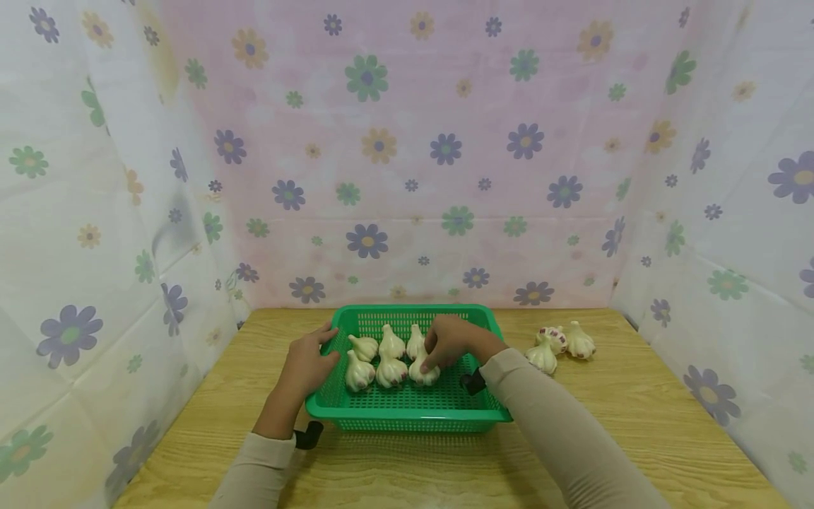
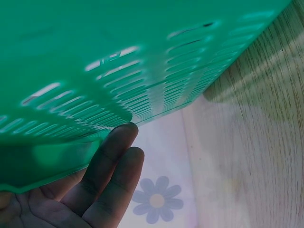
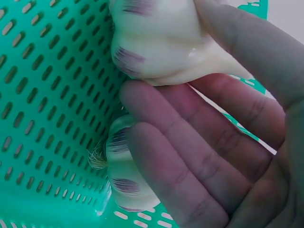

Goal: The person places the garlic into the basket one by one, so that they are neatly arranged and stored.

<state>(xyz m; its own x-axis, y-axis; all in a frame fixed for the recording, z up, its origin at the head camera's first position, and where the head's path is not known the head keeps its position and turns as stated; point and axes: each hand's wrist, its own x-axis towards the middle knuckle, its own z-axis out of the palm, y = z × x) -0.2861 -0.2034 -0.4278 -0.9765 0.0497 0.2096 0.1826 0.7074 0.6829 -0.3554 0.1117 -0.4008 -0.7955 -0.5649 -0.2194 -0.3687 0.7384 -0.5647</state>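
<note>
A green plastic basket (image 1: pixel 407 414) with slotted walls stands on the table, several white garlic bulbs (image 1: pixel 391 370) with purple streaks grouped in its left and middle part. My left hand (image 1: pixel 302 366) grips the basket's left rim, thumb over the inner side; in the left wrist view its fingers (image 2: pixel 124 164) lie along the outer wall. Inside the basket, my right hand (image 1: pixel 450 341) pinches a garlic bulb (image 3: pixel 156 47) between thumb and fingers, low near the basket floor. Another garlic bulb (image 3: pixel 128 175) sits beside those fingers in the right wrist view.
Three more garlic bulbs (image 1: pixel 580 342) lie on the wooden table (image 1: pixel 636 417) to the right of the basket, partly behind the right sleeve. Flower-patterned curtains (image 1: pixel 407 177) close off the back and both sides.
</note>
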